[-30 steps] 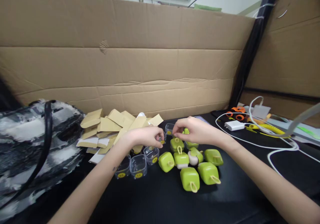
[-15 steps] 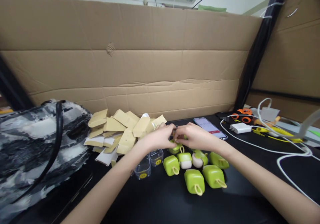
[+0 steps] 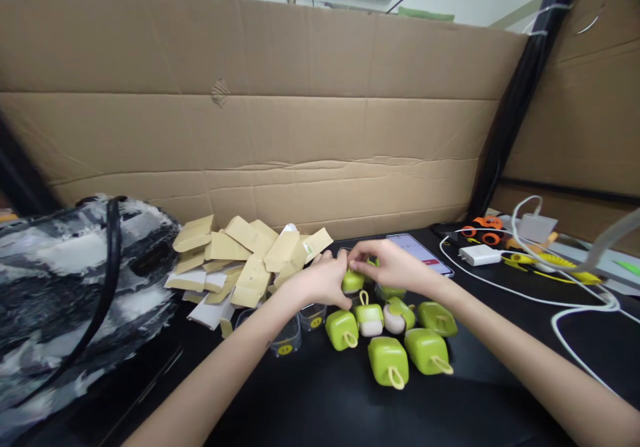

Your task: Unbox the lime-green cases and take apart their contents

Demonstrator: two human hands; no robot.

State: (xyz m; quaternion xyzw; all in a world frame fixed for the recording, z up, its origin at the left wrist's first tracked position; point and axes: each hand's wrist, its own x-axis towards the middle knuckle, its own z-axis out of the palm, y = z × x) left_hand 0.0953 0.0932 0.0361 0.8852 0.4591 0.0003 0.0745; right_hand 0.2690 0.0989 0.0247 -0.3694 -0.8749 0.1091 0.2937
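At the back of a cluster of lime-green rounded cases, my left hand (image 3: 327, 279) curls its thumb and fingers around one green case (image 3: 354, 280). The fingertips of my right hand (image 3: 381, 260) pinch together at the top of that same case; what they grip there is partly hidden. In front of my hands stand a green case with a pale base (image 3: 371, 320) and a green-and-pink one (image 3: 397, 316). Several all-green cases with yellow loops (image 3: 389, 362) lie nearer. Clear plastic cups (image 3: 286, 340) with yellow face stickers stand beside my left forearm.
Opened small cardboard boxes (image 3: 253, 280) are heaped at left, next to a black-and-white bag (image 3: 75, 294). A phone (image 3: 417, 254) lies behind my right hand. White cables, a charger (image 3: 480, 255) and orange-handled tools (image 3: 487, 224) are at right. A cardboard wall (image 3: 300, 127) stands behind.
My left hand has opened out a little, with the thumb lower, showing more of the green case. My right fingers have shifted slightly up. The surrounding cases stay put.
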